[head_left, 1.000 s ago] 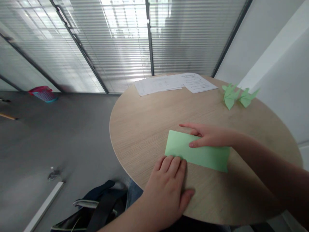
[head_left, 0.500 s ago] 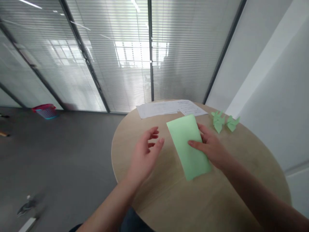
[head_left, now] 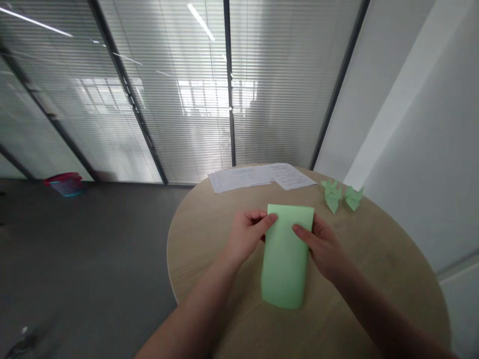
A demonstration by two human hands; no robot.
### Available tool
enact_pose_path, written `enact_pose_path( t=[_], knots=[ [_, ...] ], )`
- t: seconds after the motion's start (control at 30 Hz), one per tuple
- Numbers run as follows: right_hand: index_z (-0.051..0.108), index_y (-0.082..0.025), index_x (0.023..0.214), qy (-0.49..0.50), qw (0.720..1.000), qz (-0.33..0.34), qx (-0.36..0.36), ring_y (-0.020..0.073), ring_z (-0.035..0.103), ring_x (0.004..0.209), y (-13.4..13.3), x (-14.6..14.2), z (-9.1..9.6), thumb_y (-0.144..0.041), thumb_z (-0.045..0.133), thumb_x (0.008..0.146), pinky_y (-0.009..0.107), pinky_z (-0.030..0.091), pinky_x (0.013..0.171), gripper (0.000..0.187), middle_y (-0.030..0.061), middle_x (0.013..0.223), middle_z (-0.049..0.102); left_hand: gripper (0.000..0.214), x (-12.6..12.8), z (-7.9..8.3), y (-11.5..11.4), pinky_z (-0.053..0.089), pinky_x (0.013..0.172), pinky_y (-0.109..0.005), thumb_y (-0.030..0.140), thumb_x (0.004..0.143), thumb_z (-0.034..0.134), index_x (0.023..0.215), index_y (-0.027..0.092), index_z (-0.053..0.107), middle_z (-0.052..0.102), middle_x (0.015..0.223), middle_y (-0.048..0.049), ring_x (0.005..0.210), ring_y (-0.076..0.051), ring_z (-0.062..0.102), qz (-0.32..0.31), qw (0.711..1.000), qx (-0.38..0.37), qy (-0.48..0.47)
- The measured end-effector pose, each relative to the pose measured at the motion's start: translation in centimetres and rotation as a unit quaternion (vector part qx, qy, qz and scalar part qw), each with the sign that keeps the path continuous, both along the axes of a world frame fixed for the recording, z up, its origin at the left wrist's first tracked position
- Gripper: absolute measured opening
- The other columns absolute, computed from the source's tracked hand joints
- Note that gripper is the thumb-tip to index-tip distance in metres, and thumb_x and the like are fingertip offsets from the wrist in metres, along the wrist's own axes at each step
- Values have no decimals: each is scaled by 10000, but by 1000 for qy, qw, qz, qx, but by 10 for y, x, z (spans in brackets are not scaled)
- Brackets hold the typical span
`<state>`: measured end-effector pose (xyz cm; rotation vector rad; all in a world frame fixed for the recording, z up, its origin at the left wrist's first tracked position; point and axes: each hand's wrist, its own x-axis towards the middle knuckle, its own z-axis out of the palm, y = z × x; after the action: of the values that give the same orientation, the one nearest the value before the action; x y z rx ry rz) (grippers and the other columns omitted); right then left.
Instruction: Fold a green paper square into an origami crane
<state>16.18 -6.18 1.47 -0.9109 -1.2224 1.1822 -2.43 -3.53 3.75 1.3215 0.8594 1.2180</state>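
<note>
A folded sheet of light green paper is held upright lengthwise above the table, its lower end curving a little. My left hand pinches its upper left edge, thumb on the front face and fingers behind. On the right edge, my right hand grips the same paper, its thumb lying across the front and the other fingers mostly hidden behind. Beyond my right hand, folded green paper figures stand near the table's far right edge, with another green figure beside them.
White printed sheets lie at the far edge of the round wooden table. A glass partition with blinds rises behind it, and a white wall stands on the right. A pink and blue basket sits on the floor at left.
My left hand has moved right and closed on the paper's left edge. The paper has turned from a slant to nearly straight and come lower in view, with my right hand still on it.
</note>
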Motion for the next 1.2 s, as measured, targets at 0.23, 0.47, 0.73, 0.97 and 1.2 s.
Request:
enact_pose_path(
  t=[0.23, 0.47, 0.73, 0.97, 1.2],
  knots=[
    [768, -208, 951, 71, 992, -17, -103, 291, 743, 759, -10, -5, 9, -512, 918, 647, 414, 596, 703, 456, 100, 890, 806, 435, 2, -1, -5, 442, 436, -191, 541, 699, 867, 849, 140, 790, 668, 653, -18, 509, -97, 564, -42, 996, -11, -83],
    [774, -199, 915, 90, 986, 0, -137, 247, 723, 661, -19, -7, 16, -487, 941, 610, 358, 584, 619, 451, 92, 800, 793, 412, -5, -3, -1, 454, 386, -176, 468, 718, 891, 1033, 216, 808, 663, 710, 6, 512, -89, 567, -114, 979, 4, -170],
    [765, -200, 904, 62, 989, 15, -131, 247, 731, 677, -22, -7, 15, -516, 933, 610, 361, 583, 625, 463, 85, 800, 790, 427, -8, -4, -4, 466, 463, -179, 504, 716, 889, 1012, 208, 805, 676, 741, -9, 554, -90, 584, -181, 971, 1, -157],
    [774, -211, 898, 57, 990, 16, -130, 208, 700, 656, -22, -6, 12, -503, 939, 609, 325, 557, 608, 444, 72, 817, 789, 419, -11, -6, -2, 509, 577, -224, 513, 736, 875, 1043, 238, 803, 696, 790, -24, 623, -114, 610, -182, 972, 22, -149],
    [771, -219, 921, 60, 989, 24, -130, 211, 707, 681, -23, -6, 14, -501, 939, 617, 330, 569, 626, 448, 78, 855, 798, 368, -11, -5, 0, 501, 613, -230, 506, 762, 859, 1007, 237, 803, 670, 780, -20, 656, -118, 601, -188, 970, 45, -151]
  ],
)
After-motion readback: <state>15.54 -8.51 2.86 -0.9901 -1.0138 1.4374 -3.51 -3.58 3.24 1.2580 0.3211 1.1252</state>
